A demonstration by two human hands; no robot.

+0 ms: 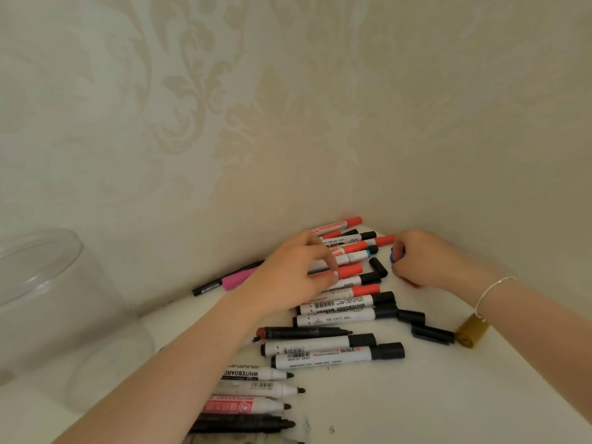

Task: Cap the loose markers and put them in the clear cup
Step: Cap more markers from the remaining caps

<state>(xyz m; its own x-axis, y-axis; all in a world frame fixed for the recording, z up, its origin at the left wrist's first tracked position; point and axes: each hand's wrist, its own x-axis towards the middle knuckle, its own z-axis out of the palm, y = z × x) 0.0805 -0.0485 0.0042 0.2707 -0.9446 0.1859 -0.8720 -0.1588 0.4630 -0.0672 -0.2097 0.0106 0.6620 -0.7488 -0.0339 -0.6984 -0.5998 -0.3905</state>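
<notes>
A heap of markers [333, 310] is spread over the white surface [432, 395] in the corner of a papered wall. The clear cup [48, 302] stands well to the left of the heap, and no marker can be seen in it. At the heap's far end, a red-capped marker [347, 271] is pinched by the fingertips of the left hand [288, 274]. Just to the right of the heap, the right hand [423, 259] is curled round a small blue cap [393, 256]. Loose black caps [378, 266] lie beside the heap's right edge, and several uncapped markers [256, 390] lie at its near end. The sorting and capping step is judged to be in hand, with the task barely begun. For the next move, an open blue marker must be found to match the cap, which must be pressed on squarely before the marker is carried left to the cup.
</notes>
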